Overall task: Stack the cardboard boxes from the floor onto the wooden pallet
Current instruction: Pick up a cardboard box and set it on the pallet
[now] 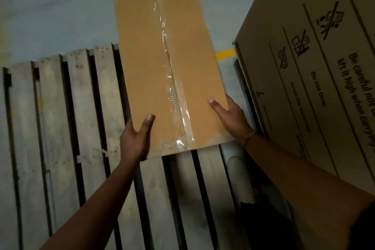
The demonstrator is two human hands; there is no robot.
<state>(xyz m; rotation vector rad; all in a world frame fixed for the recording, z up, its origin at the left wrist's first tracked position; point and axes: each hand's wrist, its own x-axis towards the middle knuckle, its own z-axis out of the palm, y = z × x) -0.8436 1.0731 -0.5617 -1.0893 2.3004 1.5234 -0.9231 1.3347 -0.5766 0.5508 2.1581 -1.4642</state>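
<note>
The left hand [135, 138] and right hand [230, 117] grip box [152, 57] (apparently over pallet [71, 107]).

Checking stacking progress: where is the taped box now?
Head view, mid-frame: the taped box is held by the left hand and right hand over the pallet, left of the large printed box.

Holds a long taped cardboard box [168, 63] over the wooden pallet [67, 118], left hand [135, 140] on its near left edge, right hand [231, 116] on its right edge, thumbs on top. Just right, a large printed carton [314, 67]
</note>
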